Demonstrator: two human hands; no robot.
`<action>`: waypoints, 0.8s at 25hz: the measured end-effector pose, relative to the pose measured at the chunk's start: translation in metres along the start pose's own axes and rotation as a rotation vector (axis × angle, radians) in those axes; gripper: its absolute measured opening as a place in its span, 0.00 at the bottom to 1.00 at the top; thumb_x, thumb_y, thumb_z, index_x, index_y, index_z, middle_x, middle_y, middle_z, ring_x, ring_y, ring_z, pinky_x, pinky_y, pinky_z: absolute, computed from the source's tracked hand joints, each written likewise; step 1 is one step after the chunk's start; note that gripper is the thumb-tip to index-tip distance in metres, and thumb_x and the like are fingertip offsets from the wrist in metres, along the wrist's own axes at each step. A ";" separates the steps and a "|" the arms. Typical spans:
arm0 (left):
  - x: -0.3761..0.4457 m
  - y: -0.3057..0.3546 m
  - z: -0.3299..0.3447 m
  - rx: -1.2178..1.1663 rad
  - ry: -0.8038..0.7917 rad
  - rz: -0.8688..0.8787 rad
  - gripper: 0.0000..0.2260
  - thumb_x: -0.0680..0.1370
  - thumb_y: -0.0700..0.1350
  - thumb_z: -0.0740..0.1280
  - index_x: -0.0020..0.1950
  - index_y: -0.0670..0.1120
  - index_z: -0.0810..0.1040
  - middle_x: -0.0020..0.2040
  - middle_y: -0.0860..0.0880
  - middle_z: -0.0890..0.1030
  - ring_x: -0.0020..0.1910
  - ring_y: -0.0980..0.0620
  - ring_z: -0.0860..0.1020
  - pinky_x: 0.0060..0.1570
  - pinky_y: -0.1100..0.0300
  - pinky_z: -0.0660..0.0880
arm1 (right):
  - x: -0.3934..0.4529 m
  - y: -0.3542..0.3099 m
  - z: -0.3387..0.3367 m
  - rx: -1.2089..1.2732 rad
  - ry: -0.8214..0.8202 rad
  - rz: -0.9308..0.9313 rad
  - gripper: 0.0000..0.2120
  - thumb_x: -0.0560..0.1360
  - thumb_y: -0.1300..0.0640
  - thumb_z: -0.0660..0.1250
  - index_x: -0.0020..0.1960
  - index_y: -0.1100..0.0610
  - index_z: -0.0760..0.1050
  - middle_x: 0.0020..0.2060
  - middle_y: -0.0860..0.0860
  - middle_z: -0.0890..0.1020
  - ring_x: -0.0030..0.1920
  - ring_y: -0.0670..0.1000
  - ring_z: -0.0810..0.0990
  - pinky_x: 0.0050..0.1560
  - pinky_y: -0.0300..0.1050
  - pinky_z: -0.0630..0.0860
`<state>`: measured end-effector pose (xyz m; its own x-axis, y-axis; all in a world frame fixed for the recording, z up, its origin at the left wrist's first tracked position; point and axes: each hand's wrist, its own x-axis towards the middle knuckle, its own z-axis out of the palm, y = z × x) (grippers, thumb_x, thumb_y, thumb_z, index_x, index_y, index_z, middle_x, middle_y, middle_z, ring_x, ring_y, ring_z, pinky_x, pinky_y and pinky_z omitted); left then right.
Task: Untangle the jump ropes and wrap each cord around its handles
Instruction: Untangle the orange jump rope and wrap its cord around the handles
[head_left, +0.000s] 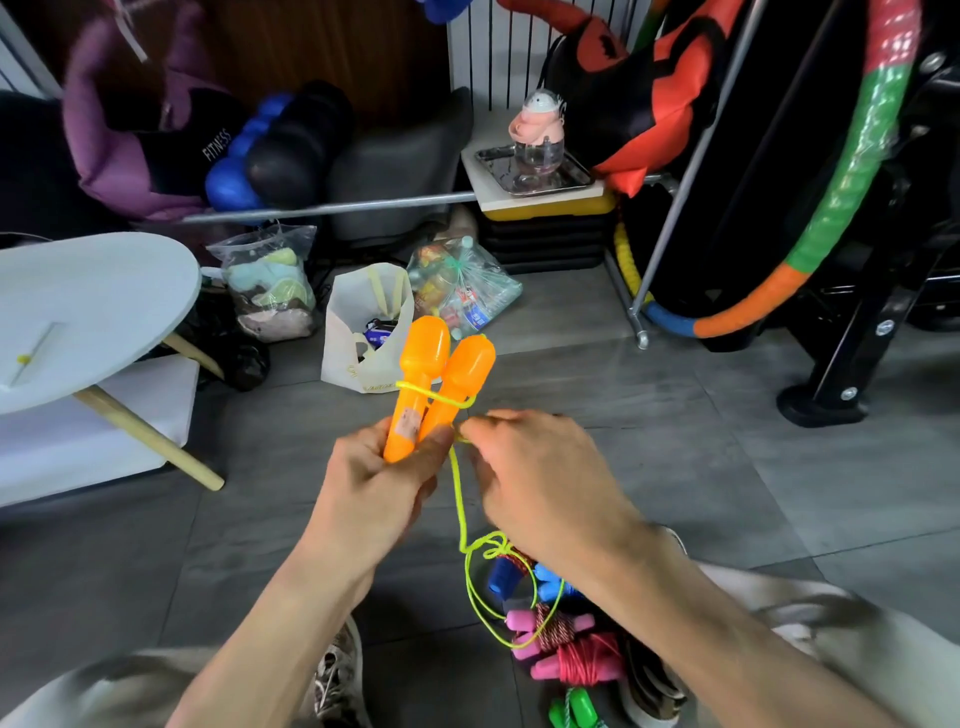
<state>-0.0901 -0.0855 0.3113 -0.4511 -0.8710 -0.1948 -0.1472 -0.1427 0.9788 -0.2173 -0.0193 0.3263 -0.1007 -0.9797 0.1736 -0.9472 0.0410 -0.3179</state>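
Note:
My left hand (382, 480) grips two orange jump-rope handles (439, 374) side by side, their bulbous ends pointing up and away. A yellow-green cord (460, 499) makes one turn around the handles' necks. It then drops in loose loops toward the floor. My right hand (540, 480) pinches that cord just right of the handles. Below it on the floor lie other ropes: blue handles (506, 577), pink handles with a red-and-white cord wound on them (558, 629), pink handles wrapped in red cord (582, 662), and green handles (574, 712).
A round pale tabletop on wooden legs (88, 306) stands at left. Plastic bags and a white tote (366, 322) sit on the grey tile floor ahead. A colourful hoop (831, 208) and black exercise frame (857, 332) fill the right side. My knees and shoes frame the bottom.

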 end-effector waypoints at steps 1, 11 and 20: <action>0.001 0.000 0.000 0.041 -0.006 0.011 0.15 0.78 0.42 0.67 0.32 0.46 0.70 0.25 0.48 0.66 0.23 0.54 0.59 0.23 0.66 0.56 | 0.000 0.003 -0.004 0.011 0.038 0.018 0.04 0.76 0.55 0.64 0.43 0.53 0.74 0.40 0.51 0.81 0.42 0.58 0.81 0.37 0.47 0.71; 0.000 -0.008 -0.007 0.532 -0.333 0.069 0.11 0.76 0.45 0.69 0.33 0.48 0.76 0.26 0.53 0.65 0.28 0.56 0.61 0.28 0.63 0.59 | 0.003 0.022 -0.023 -0.227 -0.102 -0.250 0.07 0.71 0.54 0.70 0.45 0.48 0.72 0.34 0.47 0.80 0.34 0.53 0.79 0.32 0.45 0.73; -0.004 -0.003 -0.013 0.701 -0.637 0.125 0.12 0.75 0.52 0.71 0.36 0.49 0.73 0.28 0.55 0.65 0.28 0.58 0.62 0.30 0.60 0.60 | 0.010 0.036 -0.048 0.071 -0.348 -0.184 0.23 0.60 0.41 0.79 0.42 0.47 0.68 0.34 0.42 0.74 0.38 0.45 0.70 0.40 0.37 0.62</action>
<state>-0.0762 -0.0880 0.3104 -0.8631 -0.4120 -0.2922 -0.4663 0.4277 0.7743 -0.2672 -0.0186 0.3612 0.1893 -0.9779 -0.0891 -0.9154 -0.1429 -0.3764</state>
